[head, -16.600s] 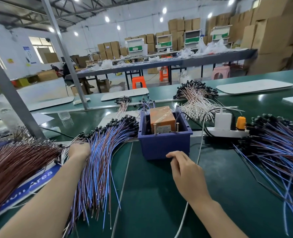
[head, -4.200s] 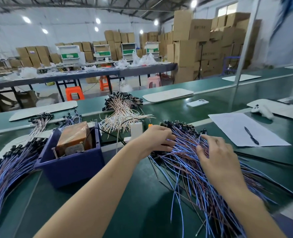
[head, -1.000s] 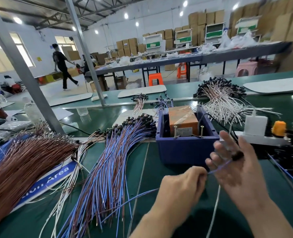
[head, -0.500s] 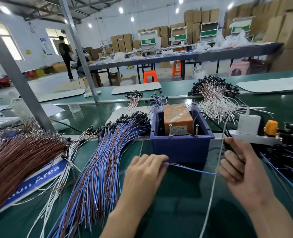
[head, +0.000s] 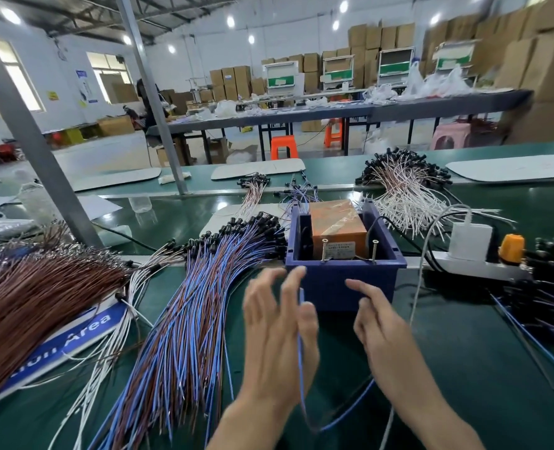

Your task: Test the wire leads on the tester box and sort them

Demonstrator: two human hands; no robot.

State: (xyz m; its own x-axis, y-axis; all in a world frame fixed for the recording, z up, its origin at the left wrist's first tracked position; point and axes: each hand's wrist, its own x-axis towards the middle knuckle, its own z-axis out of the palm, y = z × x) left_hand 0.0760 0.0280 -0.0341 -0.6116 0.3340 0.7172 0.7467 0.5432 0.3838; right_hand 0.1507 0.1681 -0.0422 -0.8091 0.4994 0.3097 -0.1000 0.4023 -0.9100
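— How many leads are being handled?

— One. A single blue wire lead (head: 300,368) stands upright, nipped between the thumb and forefinger of the left hand (head: 275,336). The other fingers are spread straight. The lead's lower end loops down and passes under the right wrist.

— And the right hand?

— The right hand (head: 382,329) is just beside the lead, fingers loosely open and gripping nothing.

— Where's the tester?

— One orange tester box (head: 337,228) sits in one blue bin (head: 343,284), just beyond both sets of fingertips. Two screws (head: 325,246) stand up at its near edge.

— What else is on the bench (head: 463,352)?

— Four large piles:
- a blue-and-brown pile (head: 197,319) left of the bin
- a brown pile (head: 32,297) at far left
- a white pile (head: 402,196) behind the bin to the right
- a dark-capped pile (head: 548,306) at far right

Two small bunches (head: 252,191) lie behind the bin, and one power strip (head: 476,269) lies to its right.
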